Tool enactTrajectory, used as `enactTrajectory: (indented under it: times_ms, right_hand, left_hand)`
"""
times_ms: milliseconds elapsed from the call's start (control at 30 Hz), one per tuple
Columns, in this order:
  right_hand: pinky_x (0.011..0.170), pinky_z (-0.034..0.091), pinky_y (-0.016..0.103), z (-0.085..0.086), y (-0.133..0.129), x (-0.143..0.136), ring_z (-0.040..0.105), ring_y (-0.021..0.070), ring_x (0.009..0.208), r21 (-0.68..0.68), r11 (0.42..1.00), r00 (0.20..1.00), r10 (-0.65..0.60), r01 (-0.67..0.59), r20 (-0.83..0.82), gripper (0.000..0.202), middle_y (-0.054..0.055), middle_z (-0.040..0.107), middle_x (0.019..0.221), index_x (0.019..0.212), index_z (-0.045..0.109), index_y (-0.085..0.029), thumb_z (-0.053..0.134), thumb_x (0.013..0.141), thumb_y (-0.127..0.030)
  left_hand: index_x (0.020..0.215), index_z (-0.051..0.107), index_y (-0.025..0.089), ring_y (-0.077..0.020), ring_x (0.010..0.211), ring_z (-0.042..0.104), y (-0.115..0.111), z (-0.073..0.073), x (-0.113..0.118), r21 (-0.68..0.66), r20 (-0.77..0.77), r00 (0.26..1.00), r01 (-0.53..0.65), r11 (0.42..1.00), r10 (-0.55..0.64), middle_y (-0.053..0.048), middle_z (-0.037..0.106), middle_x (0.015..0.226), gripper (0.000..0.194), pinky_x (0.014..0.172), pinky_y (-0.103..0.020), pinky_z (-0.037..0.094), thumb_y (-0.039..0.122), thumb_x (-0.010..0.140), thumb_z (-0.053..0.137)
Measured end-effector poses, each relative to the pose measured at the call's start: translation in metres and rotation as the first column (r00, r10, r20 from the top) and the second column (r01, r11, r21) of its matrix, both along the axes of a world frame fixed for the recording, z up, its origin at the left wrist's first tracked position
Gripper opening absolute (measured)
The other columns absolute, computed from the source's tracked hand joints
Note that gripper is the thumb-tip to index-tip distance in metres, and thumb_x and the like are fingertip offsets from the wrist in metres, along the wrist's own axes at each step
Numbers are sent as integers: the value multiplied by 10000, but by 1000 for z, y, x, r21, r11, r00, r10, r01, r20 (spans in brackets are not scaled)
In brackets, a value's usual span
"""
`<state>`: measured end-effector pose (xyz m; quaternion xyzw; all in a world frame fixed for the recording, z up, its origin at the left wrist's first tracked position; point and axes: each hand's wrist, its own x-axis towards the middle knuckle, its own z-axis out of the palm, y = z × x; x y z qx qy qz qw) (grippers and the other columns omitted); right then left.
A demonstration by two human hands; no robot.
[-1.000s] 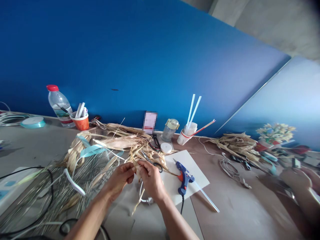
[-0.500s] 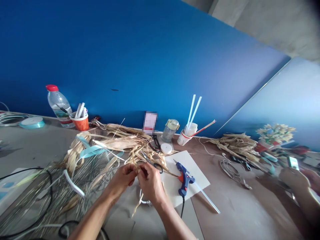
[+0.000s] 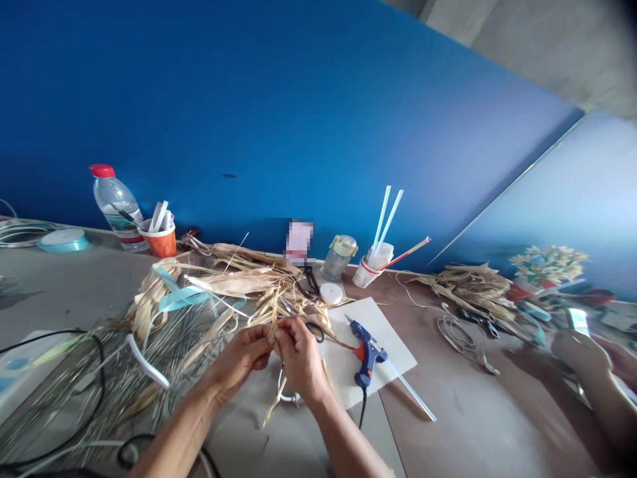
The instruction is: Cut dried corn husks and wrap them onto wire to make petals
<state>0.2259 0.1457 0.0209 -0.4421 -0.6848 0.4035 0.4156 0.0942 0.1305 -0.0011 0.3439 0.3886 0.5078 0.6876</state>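
Observation:
My left hand (image 3: 243,355) and my right hand (image 3: 301,358) meet fingertip to fingertip over the table. Both are closed in a pinch on a thin strip of dried husk (image 3: 271,408), whose tail hangs below them. The exact spot they grip is mostly hidden by the fingers. Just behind the fingertips lies a tangle of curled husk strips (image 3: 269,299), with the black handle of scissors (image 3: 315,330) beside it. A blue glue gun (image 3: 368,352) rests on a white sheet (image 3: 393,362) to the right, a clear glue stick (image 3: 413,395) jutting from its back.
Thin wires (image 3: 124,372) and a turquoise ribbon (image 3: 186,300) spread at left. Along the blue partition (image 3: 298,119) stand a bottle (image 3: 117,206), an orange cup (image 3: 162,241), a glass jar (image 3: 339,257) and a white cup (image 3: 367,273). Another person's hand (image 3: 580,352) holds a phone at far right.
My left hand has shifted slightly, turning more of its back upward, while its fingers stay pinched against the right hand's. The view has tilted a little. The glue gun lies unmoved.

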Motion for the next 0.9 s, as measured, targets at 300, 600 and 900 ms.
enactTrajectory:
  times_ms: [300, 600, 900]
  right_hand:
    - [603, 395, 238, -9, 0, 1, 508, 128, 603, 120, 993, 998, -22, 15, 64, 127, -8, 571, 682, 792, 535, -188, 427, 858, -194]
    - [551, 375, 249, -13, 31, 27, 465, 133, 575, 116, 909, 916, -400, 401, -39, 156, -9, 553, 647, 751, 566, -174, 478, 803, -292]
    - [525, 366, 240, -15, 35, 31, 462, 126, 539, 159, 883, 892, -451, 442, 26, 183, -16, 548, 612, 740, 573, -169, 449, 821, -276]
  left_hand:
    - [642, 528, 141, -36, 462, 224, -4, 0, 5, 15, 112, 993, 39, 999, -40, 71, 355, 536, 254, 449, -193, 173, 302, 719, 709]
    - [684, 529, 146, -16, 458, 258, -7, 14, -10, 97, 333, 943, -61, 993, 25, 50, 449, 647, 199, 468, -164, 273, 252, 766, 676]
    - [705, 541, 143, -4, 460, 377, -4, 17, -19, 20, 386, 910, -175, 984, 154, -8, 582, 772, 192, 456, -145, 337, 203, 727, 722]
